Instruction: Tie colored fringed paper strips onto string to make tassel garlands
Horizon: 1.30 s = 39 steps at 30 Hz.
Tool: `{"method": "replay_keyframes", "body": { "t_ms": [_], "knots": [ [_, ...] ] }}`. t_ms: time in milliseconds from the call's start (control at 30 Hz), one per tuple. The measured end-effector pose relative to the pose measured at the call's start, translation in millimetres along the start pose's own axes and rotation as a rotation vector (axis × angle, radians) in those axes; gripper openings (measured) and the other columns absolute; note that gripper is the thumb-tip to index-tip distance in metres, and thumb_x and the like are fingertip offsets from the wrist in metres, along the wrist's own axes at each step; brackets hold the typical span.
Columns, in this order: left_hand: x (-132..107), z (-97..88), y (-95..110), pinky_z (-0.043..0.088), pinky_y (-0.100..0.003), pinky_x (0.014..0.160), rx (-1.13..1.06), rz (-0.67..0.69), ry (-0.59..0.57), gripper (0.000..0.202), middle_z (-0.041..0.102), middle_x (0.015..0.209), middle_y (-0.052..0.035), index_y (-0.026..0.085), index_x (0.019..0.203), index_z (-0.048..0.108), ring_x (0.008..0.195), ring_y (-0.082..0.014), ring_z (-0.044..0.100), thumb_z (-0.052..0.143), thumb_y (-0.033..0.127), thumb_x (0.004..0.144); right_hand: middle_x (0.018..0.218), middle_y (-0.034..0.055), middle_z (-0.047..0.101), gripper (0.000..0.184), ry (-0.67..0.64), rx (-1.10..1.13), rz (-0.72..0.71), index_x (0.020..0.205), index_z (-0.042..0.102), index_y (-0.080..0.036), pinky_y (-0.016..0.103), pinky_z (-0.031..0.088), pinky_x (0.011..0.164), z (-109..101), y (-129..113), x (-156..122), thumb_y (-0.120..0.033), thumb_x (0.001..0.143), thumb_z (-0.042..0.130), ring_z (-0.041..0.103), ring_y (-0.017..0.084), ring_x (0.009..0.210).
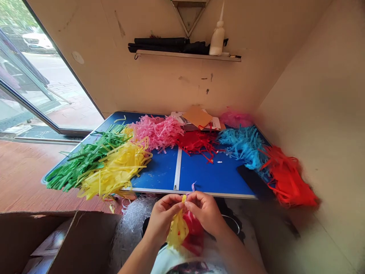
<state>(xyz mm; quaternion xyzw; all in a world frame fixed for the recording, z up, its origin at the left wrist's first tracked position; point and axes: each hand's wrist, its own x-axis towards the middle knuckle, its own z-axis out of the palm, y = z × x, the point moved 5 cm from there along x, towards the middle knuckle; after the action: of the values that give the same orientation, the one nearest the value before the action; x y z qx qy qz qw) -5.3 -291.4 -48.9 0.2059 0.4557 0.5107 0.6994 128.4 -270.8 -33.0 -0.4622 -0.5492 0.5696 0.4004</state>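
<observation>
Your forearms (142, 249) nearest; left hand (165, 213) and right hand (207, 211), fingertips pinched, grip the top of the yellow tassel (177, 231) between them; it hangs below, beside red strips (195, 233), before the table (159, 173).

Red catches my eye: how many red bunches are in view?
3: a red bunch below the right hand, another in front of the orange sheet, a third at the far right. Others may be hidden.

Strong daylight from doorway (68, 91) beyond left hand (164, 215), washed out there; box (91, 238) nearer that hand shadowed; outermost red strips (293, 180) right of right hand (207, 213) blurred.
</observation>
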Motion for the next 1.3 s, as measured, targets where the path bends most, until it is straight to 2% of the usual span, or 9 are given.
{"method": "replay_keyframes", "body": {
  "t_ms": [200, 400, 567, 700, 767, 867, 967, 1167, 1300],
  "knots": [
    [1, -1.0, -1, 0.05, -0.022, 0.062, 0.002, 0.022, 0.022, 0.032, 0.071, 0.074, -0.002, 0.015, 0.075, 0.07, 0.063, -0.0124, 0.064, 0.09, 0.028, 0.052, 0.073, 0.0026, 0.068, 0.016, 0.048, -0.095, -0.032, 0.075, 0.065, -0.017, 0.024, 0.046, 0.062, -4, -5, -1, -0.031, 0.081, 0.06, 0.06, 0.015, 0.065],
    [2, -1.8, -4, 0.051, -0.024, 0.066, 0.061, 0.068, -0.011, 0.029, 0.072, 0.079, -0.0036, 0.016, 0.076, 0.071, 0.068, -0.0143, 0.064, 0.087, 0.031, 0.057, 0.075, 0.0036, 0.07, 0.02, 0.092, -0.105, -0.047, 0.08, 0.066, -0.017, 0.025, 0.049, 0.063, -4, -3, -4, -0.035, 0.085, 0.059, 0.063, 0.016, 0.067],
    [-1, -2.2, 8, 0.052, -0.027, 0.068, 0.309, 0.261, -0.002, 0.026, 0.073, 0.08, -0.0073, 0.017, 0.076, 0.075, 0.073, -0.0187, 0.065, 0.083, 0.037, 0.062, 0.081, 0.0041, 0.072, 0.017, 0.102, -0.237, -0.125, 0.083, 0.068, -0.02, 0.026, 0.051, 0.067, -6, -7, -5, -0.033, 0.088, 0.058, 0.065, 0.017, 0.072],
    [-5, -0.5, 14, 0.052, -0.027, 0.067, 0.484, 0.406, -0.023, 0.02, 0.071, 0.079, -0.0082, 0.018, 0.075, 0.076, 0.072, -0.0198, 0.065, 0.079, 0.036, 0.068, 0.094, 0.0046, 0.073, 0.017, 0.065, -0.35, -0.311, 0.096, 0.07, -0.023, 0.03, 0.05, 0.081, -5, -10, -7, -0.029, 0.091, 0.055, 0.066, 0.019, 0.087],
    [-8, 0.2, 15, 0.052, -0.026, 0.065, 0.533, 0.438, -0.03, 0.019, 0.071, 0.078, -0.0085, 0.018, 0.075, 0.076, 0.071, -0.0196, 0.065, 0.078, 0.036, 0.069, 0.095, 0.0042, 0.072, 0.017, 0.068, -0.376, -0.368, 0.096, 0.07, -0.024, 0.03, 0.05, 0.083, -4, -9, -9, -0.026, 0.092, 0.053, 0.066, 0.019, 0.089],
    [-9, -0.8, 16, 0.051, -0.026, 0.064, 0.486, 0.424, -0.002, 0.023, 0.072, 0.077, -0.0083, 0.019, 0.079, 0.076, 0.07, -0.0196, 0.065, 0.074, 0.04, 0.073, 0.089, 0.004, 0.072, 0.016, 0.132, -0.347, -0.328, 0.091, 0.069, -0.023, 0.028, 0.051, 0.078, -6, -6, -11, -0.027, 0.091, 0.054, 0.066, 0.019, 0.084],
    [-10, 1.3, 20, 0.052, -0.028, 0.069, 0.466, 0.425, -0.018, 0.023, 0.074, 0.081, -0.0085, 0.021, 0.086, 0.077, 0.074, -0.0211, 0.066, 0.072, 0.041, 0.075, 0.085, 0.0042, 0.072, 0.016, 0.125, -0.323, -0.292, 0.086, 0.069, -0.022, 0.028, 0.051, 0.074, -4, -6, -13, -0.03, 0.089, 0.055, 0.066, 0.019, 0.079],
    [-17, 9.0, 36, 0.048, -0.027, 0.067, 0.738, 0.653, -0.053, 0.016, 0.069, 0.076, -0.0072, 0.022, 0.075, 0.075, 0.071, -0.0188, 0.062, 0.065, 0.032, 0.082, 0.081, 0.0042, 0.07, 0.019, 0.096, -0.252, -0.213, 0.085, 0.07, -0.021, 0.026, 0.051, 0.065, -3, -1, -12, -0.034, 0.088, 0.056, 0.063, 0.018, 0.068],
    [-17, 8.5, 43, 0.044, -0.025, 0.066, 0.878, 0.727, -0.054, 0.019, 0.062, 0.074, -0.0043, 0.021, 0.075, 0.065, 0.071, -0.0165, 0.056, 0.054, 0.028, 0.089, 0.084, 0.0046, 0.068, 0.023, -0.035, -0.08, -0.144, 0.088, 0.068, -0.02, 0.026, 0.051, 0.066, 4, 3, -11, -0.04, 0.086, 0.058, 0.063, 0.018, 0.072]
  ]
}}
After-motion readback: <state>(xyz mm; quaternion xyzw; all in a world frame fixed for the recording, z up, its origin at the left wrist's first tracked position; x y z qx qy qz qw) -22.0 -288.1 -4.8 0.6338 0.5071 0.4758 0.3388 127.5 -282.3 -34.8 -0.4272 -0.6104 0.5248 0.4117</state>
